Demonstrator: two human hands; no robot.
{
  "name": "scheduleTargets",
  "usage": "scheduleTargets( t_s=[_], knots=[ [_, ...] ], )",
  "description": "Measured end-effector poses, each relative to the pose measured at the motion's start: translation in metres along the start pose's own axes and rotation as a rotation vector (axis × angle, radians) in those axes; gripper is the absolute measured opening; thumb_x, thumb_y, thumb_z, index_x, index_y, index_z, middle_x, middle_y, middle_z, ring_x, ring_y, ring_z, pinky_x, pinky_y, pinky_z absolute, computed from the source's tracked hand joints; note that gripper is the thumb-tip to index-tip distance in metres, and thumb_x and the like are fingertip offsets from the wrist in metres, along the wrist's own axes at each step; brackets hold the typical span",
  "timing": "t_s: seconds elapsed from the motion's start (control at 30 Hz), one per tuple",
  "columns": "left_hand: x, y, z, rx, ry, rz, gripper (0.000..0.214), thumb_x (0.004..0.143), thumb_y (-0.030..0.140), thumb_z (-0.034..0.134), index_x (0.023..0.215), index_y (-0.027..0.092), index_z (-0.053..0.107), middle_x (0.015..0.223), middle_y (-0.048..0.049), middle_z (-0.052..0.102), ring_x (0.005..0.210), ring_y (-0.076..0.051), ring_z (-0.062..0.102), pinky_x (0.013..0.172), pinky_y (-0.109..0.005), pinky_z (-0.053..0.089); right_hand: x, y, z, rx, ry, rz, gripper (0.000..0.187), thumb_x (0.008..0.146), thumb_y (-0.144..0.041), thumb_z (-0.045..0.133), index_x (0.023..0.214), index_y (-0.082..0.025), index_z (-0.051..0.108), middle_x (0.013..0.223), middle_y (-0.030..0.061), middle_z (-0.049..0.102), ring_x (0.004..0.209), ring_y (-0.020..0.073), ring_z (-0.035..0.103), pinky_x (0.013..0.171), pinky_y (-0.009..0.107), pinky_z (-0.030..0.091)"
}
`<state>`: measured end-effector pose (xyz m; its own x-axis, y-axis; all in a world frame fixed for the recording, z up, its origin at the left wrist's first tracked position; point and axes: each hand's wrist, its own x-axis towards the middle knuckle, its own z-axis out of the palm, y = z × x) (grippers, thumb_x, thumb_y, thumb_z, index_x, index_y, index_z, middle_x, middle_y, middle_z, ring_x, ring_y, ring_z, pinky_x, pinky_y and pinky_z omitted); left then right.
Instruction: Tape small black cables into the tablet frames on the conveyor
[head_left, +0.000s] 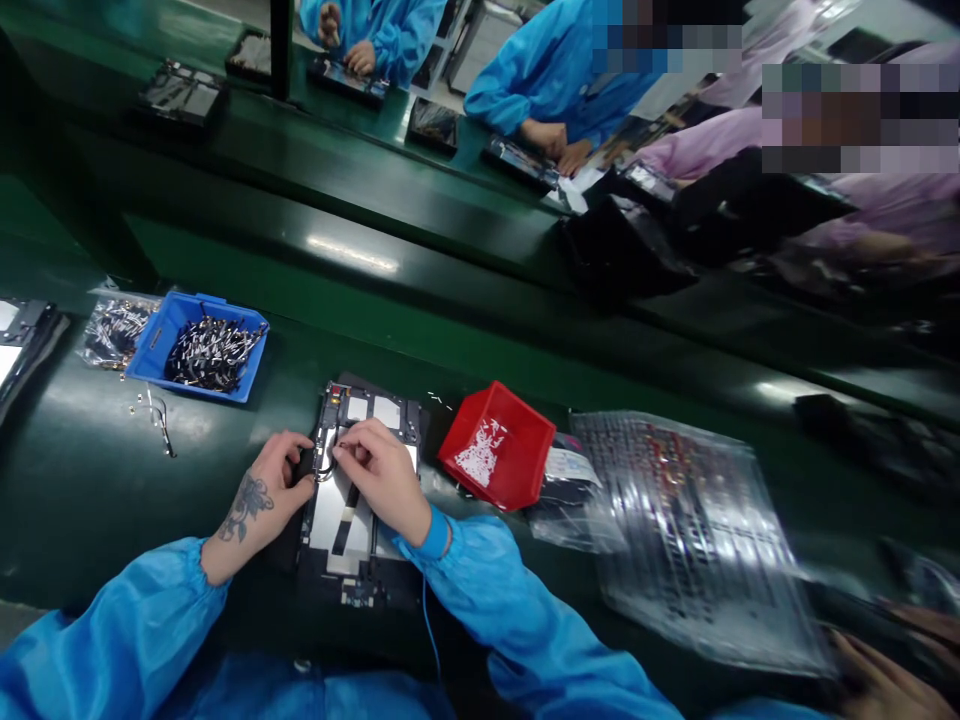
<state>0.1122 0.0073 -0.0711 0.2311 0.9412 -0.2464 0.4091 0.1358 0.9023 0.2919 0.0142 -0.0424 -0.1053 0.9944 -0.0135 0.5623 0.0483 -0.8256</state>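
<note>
An opened tablet chassis (358, 520) with bare circuit parts lies flat on the green bench in front of me. My left hand (259, 495), tattooed on its back, rests at the chassis's left edge with fingers curled on it. My right hand (379, 470) lies over the upper middle of the chassis, its fingertips pinched on a thin dark cable (330, 462) that loops between both hands. Both arms wear blue sleeves.
A blue bin (154, 345) of dark cable parts stands at the left, a clear bag of parts (112, 330) beside it. A red bin (525, 450) sits right of the chassis, then a clear plastic tray stack (682, 540). Other workers sit across the conveyor (360, 250).
</note>
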Motion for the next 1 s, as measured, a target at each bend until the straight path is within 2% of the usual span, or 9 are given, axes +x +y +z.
scheduleTargets(
  t_s=[0.1, 0.23, 0.4, 0.67, 0.8, 1.0],
  knots=[
    [-0.002, 0.001, -0.001, 0.030, -0.053, 0.138, 0.022, 0.079, 0.014, 0.050, 0.089, 0.021, 0.068, 0.085, 0.0006, 0.044, 0.068, -0.011, 0.048, 0.063, -0.023, 0.042, 0.002, 0.004, -0.001, -0.022, 0.004, 0.022, 0.006, 0.079, -0.016, 0.064, 0.075, -0.019, 0.062, 0.087, 0.0015, 0.058, 0.070, 0.0118, 0.053, 0.062, 0.024, 0.042],
    [-0.002, 0.001, -0.004, 0.101, -0.123, 0.248, 0.034, 0.083, 0.011, 0.045, 0.095, 0.025, 0.074, 0.086, -0.0015, 0.044, 0.083, -0.014, 0.053, 0.072, -0.025, 0.045, 0.004, 0.008, 0.001, -0.033, -0.008, 0.037, 0.007, 0.079, -0.014, 0.066, 0.075, -0.019, 0.063, 0.092, 0.0029, 0.057, 0.083, 0.0148, 0.056, 0.069, 0.026, 0.044],
    [-0.002, 0.003, -0.005, 0.199, -0.130, 0.269, 0.038, 0.084, 0.012, 0.045, 0.104, 0.029, 0.073, 0.087, -0.0017, 0.045, 0.079, -0.013, 0.053, 0.069, -0.025, 0.046, 0.005, 0.008, 0.002, -0.053, -0.021, 0.049, 0.007, 0.080, -0.014, 0.065, 0.075, -0.019, 0.063, 0.093, 0.0028, 0.057, 0.086, 0.0157, 0.056, 0.071, 0.027, 0.044],
    [-0.003, 0.006, -0.005, 0.229, -0.126, 0.280, 0.038, 0.085, 0.014, 0.045, 0.106, 0.029, 0.072, 0.087, -0.0017, 0.045, 0.079, -0.013, 0.054, 0.069, -0.023, 0.046, 0.007, 0.004, 0.001, -0.130, -0.047, 0.080, 0.009, 0.080, -0.015, 0.066, 0.076, -0.019, 0.059, 0.095, 0.0017, 0.056, 0.081, 0.0142, 0.055, 0.067, 0.026, 0.043],
    [-0.002, 0.005, -0.005, 0.233, -0.130, 0.287, 0.037, 0.086, 0.016, 0.045, 0.106, 0.029, 0.072, 0.087, -0.0016, 0.045, 0.079, -0.013, 0.054, 0.069, -0.023, 0.047, 0.005, 0.001, -0.001, -0.280, 0.002, 0.083, 0.016, 0.079, -0.021, 0.067, 0.079, -0.020, 0.051, 0.092, 0.0005, 0.051, 0.068, 0.0129, 0.050, 0.059, 0.026, 0.039],
    [-0.002, 0.005, -0.005, 0.228, -0.127, 0.278, 0.036, 0.086, 0.016, 0.044, 0.103, 0.028, 0.073, 0.087, -0.0016, 0.045, 0.080, -0.013, 0.055, 0.071, -0.024, 0.047, 0.015, 0.007, -0.001, -0.455, 0.067, 0.013, 0.020, 0.084, -0.029, 0.062, 0.076, -0.021, 0.046, 0.090, 0.0017, 0.049, 0.077, 0.0161, 0.052, 0.059, 0.026, 0.038]
  ],
)
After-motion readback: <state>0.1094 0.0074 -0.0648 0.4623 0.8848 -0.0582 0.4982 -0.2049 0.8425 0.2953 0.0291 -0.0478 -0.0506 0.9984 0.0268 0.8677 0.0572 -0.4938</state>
